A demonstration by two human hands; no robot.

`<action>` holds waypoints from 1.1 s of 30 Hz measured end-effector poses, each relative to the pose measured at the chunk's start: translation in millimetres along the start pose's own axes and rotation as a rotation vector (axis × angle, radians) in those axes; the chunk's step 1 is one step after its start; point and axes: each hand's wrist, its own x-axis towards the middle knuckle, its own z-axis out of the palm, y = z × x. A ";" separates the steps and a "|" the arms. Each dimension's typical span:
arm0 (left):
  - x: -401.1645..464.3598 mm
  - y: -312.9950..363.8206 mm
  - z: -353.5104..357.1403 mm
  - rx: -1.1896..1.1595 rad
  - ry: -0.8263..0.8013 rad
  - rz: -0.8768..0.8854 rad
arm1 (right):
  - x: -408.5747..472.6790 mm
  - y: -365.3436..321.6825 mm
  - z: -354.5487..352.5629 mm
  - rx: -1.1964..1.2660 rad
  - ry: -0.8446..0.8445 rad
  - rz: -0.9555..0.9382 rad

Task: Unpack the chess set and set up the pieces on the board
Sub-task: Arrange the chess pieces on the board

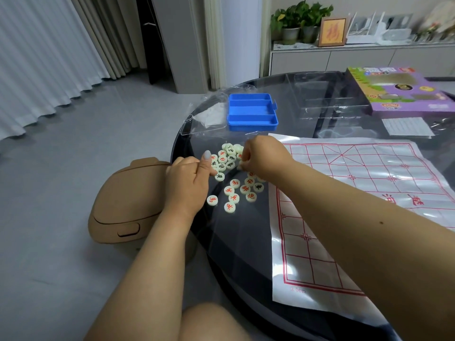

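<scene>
Several round cream chess pieces (234,190) with red or dark characters lie loose on the dark glass table (221,232), left of the white sheet board (369,193) with its red grid. My left hand (189,178) sits at the pile's left edge, thumb raised, fingers curled among the pieces. My right hand (261,155) is over the pile's far side with fingers curled down onto pieces; what it pinches is hidden. The empty blue three-slot case (252,112) stands beyond the pile.
A clear plastic lid (206,116) lies left of the blue case. A purple game box (403,92) and clear packaging sit at the table's far right. A tan bin (125,203) stands on the floor beside the table's left rim.
</scene>
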 end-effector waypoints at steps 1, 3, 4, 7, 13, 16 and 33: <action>-0.4 0.2 0.1 0.005 -0.006 0.004 | -0.1 0.0 -0.5 -0.007 -0.005 -0.009; -0.8 0.3 0.2 0.002 -0.014 0.009 | -1.1 1.0 -1.6 -0.005 -0.001 -0.029; -0.8 0.4 0.3 0.000 -0.016 0.011 | -1.2 2.2 -2.5 0.019 0.012 -0.035; -0.3 0.6 0.6 -0.004 -0.034 0.012 | -0.3 7.3 -3.2 0.089 0.030 -0.023; 0.3 -0.6 1.0 0.014 -0.083 0.042 | -3.1 15.6 -1.3 0.141 0.009 -0.055; 2.5 -1.1 3.7 0.127 -0.126 0.040 | -9.3 21.2 -14.8 0.193 0.039 -0.075; 0.9 1.1 2.7 0.095 -0.111 0.037 | -35.7 25.6 -26.8 -0.048 -0.226 -0.222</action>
